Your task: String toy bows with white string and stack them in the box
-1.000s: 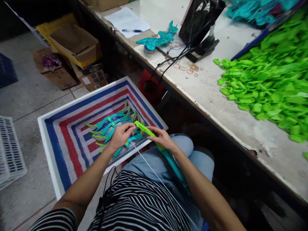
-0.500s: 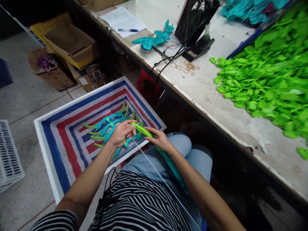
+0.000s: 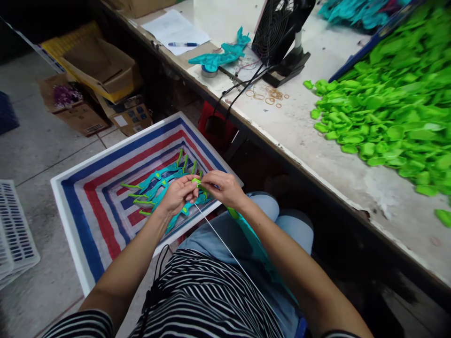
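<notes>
My left hand (image 3: 182, 191) pinches the tip of a green plastic arm (image 3: 196, 182) over the tray. My right hand (image 3: 222, 187) is closed at the same tip, its thumb and fingertips pressed together; what lies between them is too small to make out. The arm passes behind my right hand to a teal plastic body (image 3: 252, 234), which rests along my lap under my right forearm. A thin white string (image 3: 225, 245) hangs from below my left hand and slants taut across my lap.
On my left, the striped tray (image 3: 95, 206) holds several teal-and-green pieces (image 3: 155, 183). A worktable (image 3: 303, 141) on my right carries a heap of green parts (image 3: 391, 122), a black fan (image 3: 275, 33), rubber bands (image 3: 274, 96) and a teal piece (image 3: 221, 54). Cartons (image 3: 102, 70) stand behind the tray.
My right hand has moved up and left along the green arm to its tip, now close to my left fingers. The left hand keeps its pinch in nearly the same spot.
</notes>
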`<act>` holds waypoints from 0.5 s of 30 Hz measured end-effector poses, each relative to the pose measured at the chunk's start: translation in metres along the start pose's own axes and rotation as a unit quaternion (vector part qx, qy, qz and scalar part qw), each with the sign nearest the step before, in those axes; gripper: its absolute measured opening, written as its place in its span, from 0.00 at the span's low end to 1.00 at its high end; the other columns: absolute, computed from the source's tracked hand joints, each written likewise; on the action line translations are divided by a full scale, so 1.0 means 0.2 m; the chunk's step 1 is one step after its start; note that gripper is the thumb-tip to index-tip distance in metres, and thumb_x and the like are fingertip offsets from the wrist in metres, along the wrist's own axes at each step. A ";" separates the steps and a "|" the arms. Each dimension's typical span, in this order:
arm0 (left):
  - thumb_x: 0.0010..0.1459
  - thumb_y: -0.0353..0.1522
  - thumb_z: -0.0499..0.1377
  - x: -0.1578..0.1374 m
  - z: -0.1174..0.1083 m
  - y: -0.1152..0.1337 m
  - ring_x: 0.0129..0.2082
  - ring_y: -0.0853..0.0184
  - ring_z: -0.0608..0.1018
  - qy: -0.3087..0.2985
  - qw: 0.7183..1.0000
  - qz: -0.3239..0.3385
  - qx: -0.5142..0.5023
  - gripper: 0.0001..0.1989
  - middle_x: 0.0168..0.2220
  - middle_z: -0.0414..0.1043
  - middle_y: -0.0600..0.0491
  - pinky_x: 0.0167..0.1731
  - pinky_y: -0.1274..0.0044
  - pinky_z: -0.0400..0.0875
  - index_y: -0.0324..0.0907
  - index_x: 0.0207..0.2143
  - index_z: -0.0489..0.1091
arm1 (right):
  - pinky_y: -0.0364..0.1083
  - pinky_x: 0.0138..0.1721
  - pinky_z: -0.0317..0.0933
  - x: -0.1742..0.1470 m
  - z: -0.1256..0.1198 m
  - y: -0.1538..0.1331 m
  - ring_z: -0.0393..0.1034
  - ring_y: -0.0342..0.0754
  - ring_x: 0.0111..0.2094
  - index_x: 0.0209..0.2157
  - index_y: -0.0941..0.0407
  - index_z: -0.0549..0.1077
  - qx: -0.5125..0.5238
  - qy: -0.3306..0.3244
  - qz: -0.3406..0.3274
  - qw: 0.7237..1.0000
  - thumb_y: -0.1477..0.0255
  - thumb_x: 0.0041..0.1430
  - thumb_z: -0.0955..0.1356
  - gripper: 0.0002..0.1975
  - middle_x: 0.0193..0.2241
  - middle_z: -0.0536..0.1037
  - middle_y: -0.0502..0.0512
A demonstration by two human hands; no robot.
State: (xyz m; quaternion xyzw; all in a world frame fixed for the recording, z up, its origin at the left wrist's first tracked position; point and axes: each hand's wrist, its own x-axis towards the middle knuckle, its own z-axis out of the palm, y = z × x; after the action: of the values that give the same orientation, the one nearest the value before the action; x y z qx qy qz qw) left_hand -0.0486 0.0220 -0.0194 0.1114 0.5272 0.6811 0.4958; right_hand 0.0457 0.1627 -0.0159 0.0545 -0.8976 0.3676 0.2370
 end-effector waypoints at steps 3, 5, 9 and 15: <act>0.47 0.38 0.64 0.02 0.00 -0.02 0.14 0.74 0.67 0.011 0.991 0.003 0.133 0.16 0.18 0.68 0.59 0.17 0.81 0.64 0.40 0.35 0.68 | 0.42 0.30 0.60 -0.01 -0.02 0.01 0.67 0.43 0.27 0.26 0.57 0.71 -0.030 0.010 0.038 0.999 0.74 0.59 0.63 0.09 0.25 0.74 0.52; 0.48 0.35 0.62 0.03 0.02 -0.05 0.23 0.70 0.74 0.044 0.962 0.076 0.259 0.09 0.24 0.72 0.55 0.24 0.79 0.68 0.41 0.31 0.68 | 0.42 0.30 0.59 -0.01 -0.06 0.07 0.66 0.42 0.26 0.24 0.57 0.71 -0.038 0.062 0.101 0.992 0.74 0.56 0.64 0.08 0.23 0.73 0.51; 0.52 0.29 0.55 0.04 0.11 -0.10 0.38 0.67 0.75 0.103 0.890 0.244 0.370 0.07 0.39 0.74 0.51 0.39 0.75 0.70 0.42 0.35 0.70 | 0.42 0.30 0.60 0.03 -0.24 0.25 0.65 0.43 0.25 0.23 0.57 0.70 -0.030 0.294 0.269 0.917 0.72 0.52 0.65 0.06 0.22 0.72 0.48; 0.49 0.33 0.57 0.09 0.19 -0.07 0.40 0.63 0.74 0.009 0.938 0.211 0.275 0.07 0.34 0.74 0.50 0.44 0.71 0.67 0.41 0.24 0.73 | 0.47 0.39 0.65 0.00 -0.21 0.03 0.69 0.46 0.34 0.27 0.56 0.70 -0.011 0.376 0.174 0.910 0.72 0.57 0.64 0.06 0.28 0.74 0.52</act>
State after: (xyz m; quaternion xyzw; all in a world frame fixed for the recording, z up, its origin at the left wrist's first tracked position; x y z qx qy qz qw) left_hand -0.0235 0.0574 -0.0225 0.3457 0.6631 0.5993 0.2856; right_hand 0.0595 0.1964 0.0066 -0.2473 -0.7411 0.3866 0.4901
